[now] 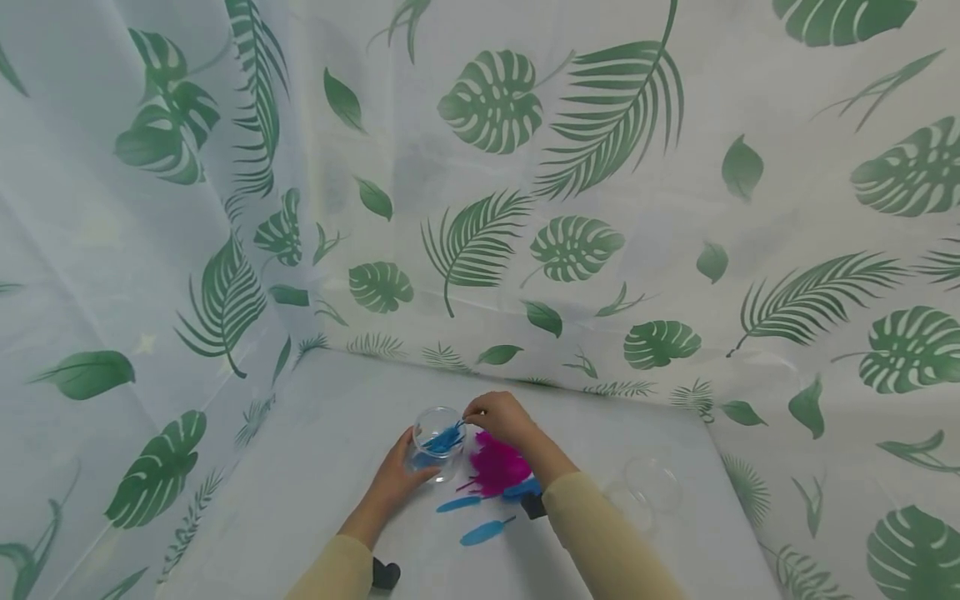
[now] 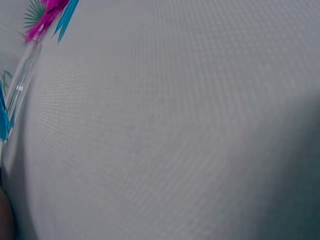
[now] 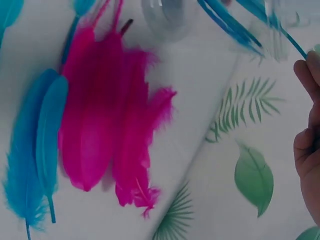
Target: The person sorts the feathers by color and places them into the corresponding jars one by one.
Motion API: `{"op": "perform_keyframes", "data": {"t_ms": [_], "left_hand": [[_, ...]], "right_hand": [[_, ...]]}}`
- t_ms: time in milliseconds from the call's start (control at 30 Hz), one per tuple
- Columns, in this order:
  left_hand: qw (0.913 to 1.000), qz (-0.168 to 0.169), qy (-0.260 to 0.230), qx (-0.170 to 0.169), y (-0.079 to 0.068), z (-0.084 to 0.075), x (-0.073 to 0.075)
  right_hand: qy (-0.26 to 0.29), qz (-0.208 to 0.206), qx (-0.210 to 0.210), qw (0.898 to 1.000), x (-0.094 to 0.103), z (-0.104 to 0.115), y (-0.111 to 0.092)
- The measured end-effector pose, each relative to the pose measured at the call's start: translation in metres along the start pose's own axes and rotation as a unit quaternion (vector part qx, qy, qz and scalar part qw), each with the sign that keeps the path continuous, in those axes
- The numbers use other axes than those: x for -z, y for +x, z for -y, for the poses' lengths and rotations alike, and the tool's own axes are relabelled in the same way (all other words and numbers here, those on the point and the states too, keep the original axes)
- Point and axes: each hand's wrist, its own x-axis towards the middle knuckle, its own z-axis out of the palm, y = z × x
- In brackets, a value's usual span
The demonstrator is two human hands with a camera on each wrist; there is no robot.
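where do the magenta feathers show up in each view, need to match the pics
Head: magenta feathers lie below centre, right of the clear jar.
Left wrist: magenta feathers, cut off in the top left corner.
Right wrist: magenta feathers, large, left of centre.
Shared landmark: blue feathers show near the magenta ones in all three.

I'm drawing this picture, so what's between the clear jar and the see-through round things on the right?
In the head view, pink feathers lie there, with blue feathers beside them and the right sleeve crossing above.
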Motion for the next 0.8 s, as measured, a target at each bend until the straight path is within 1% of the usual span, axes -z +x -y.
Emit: {"op": "perform_keyframes", "data": {"t_ms": [67,133,300,367,500,567,633,700,800], "left_hand": [[1.0000,0.002,0.002,-0.003,0.000,-0.001,0.001],[1.0000,0.003,-0.001,-0.003,0.000,-0.001,0.002],[0.9999,0.009,-0.005,0.000,0.000,0.001,0.002],[0.9999,0.011,-0.004,-0.006,0.001,0.001,0.002],[0.9996,0.008,-0.004,-0.026,0.000,0.002,0.003],[0.9996,0.007,-0.008,-0.026,-0.002,0.002,0.003],[0.9997,0.009,-0.010,-0.018,-0.005,0.002,0.003],[0.9998,0.010,-0.006,-0.014,-0.006,0.001,0.003],[0.9999,0.006,0.004,-0.014,-0.004,-0.001,0.003]], "right_hand": [[-0.028,0.014,0.019,0.999,-0.007,0.008,0.003],[-0.038,0.029,0.030,0.998,-0.014,0.014,0.003],[-0.005,0.061,0.001,0.998,-0.032,0.018,0.002],[0.000,0.060,-0.007,0.998,-0.035,0.017,0.003],[-0.008,0.047,-0.004,0.999,-0.034,0.015,-0.001],[0.004,0.037,-0.011,0.999,-0.030,0.013,-0.008],[0.026,0.012,-0.022,0.999,-0.023,0.007,-0.018],[0.052,-0.027,-0.044,0.997,-0.013,-0.002,-0.031],[0.078,-0.094,-0.077,0.989,0.001,-0.025,-0.054]]}}
